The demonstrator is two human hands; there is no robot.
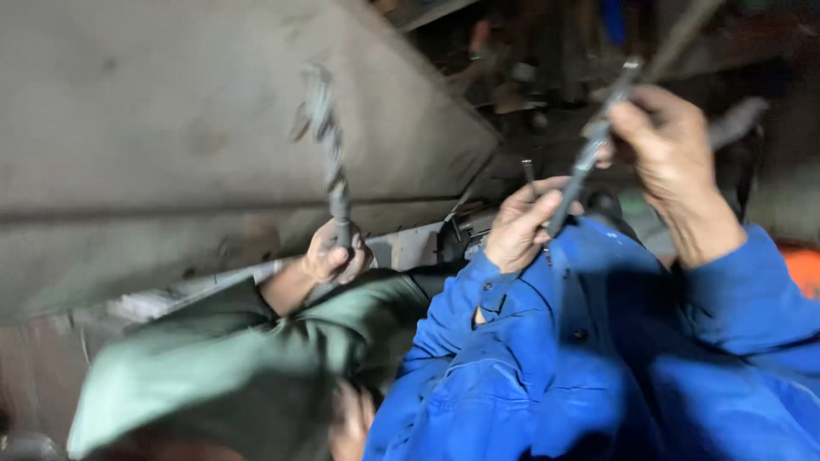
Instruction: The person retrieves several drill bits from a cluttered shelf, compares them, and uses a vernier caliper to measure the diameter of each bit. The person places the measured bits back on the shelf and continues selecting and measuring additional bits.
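Both my hands, in blue sleeves, are raised under a large grey metal panel. My left hand grips the lower end of a long grey metal rod, and a thin pin sticks up beside its fingers. Higher on the same rod, my right hand is closed around it. The rod slants up to the right. To the left, a co-worker's hand in a green sleeve holds a blurred metal tool up against the panel.
Dark, cluttered machinery parts fill the gap at the upper right. An orange object shows at the right edge. The co-worker's green-sleeved arm crosses the lower left. The image is motion-blurred.
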